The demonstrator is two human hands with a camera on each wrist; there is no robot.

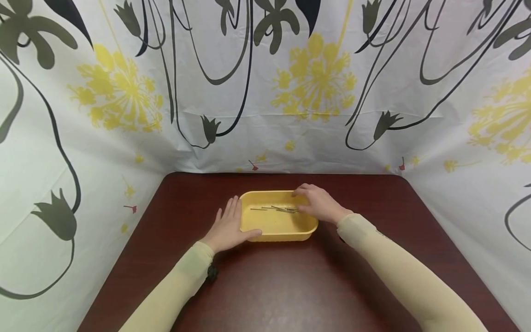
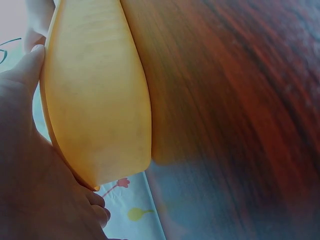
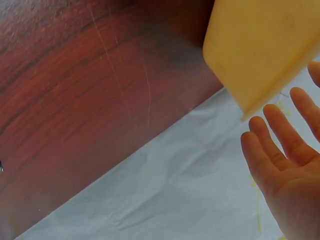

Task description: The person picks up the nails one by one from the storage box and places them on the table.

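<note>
A shallow yellow plastic tray [image 1: 269, 224] rests on the dark table. Several thin dark nails [image 1: 282, 209] lie loosely in a row on its floor. My left hand [image 1: 228, 229] rests against the tray's left end, fingers straight and thumb along the front rim. The left wrist view shows the tray's outer wall [image 2: 100, 100] beside that thumb. My right hand [image 1: 320, 203] is over the tray's right end, its fingers near the back rim and its thumb close to the nails. In the right wrist view its fingers [image 3: 282, 132] look spread and loosely bent, holding nothing visible.
The reddish-brown table [image 1: 282, 286] has rounded back corners. A white cloth [image 1: 249, 101] with yellow and grey flower prints hangs behind the table and along both sides. A dark band [image 1: 212, 274] shows under the left wrist.
</note>
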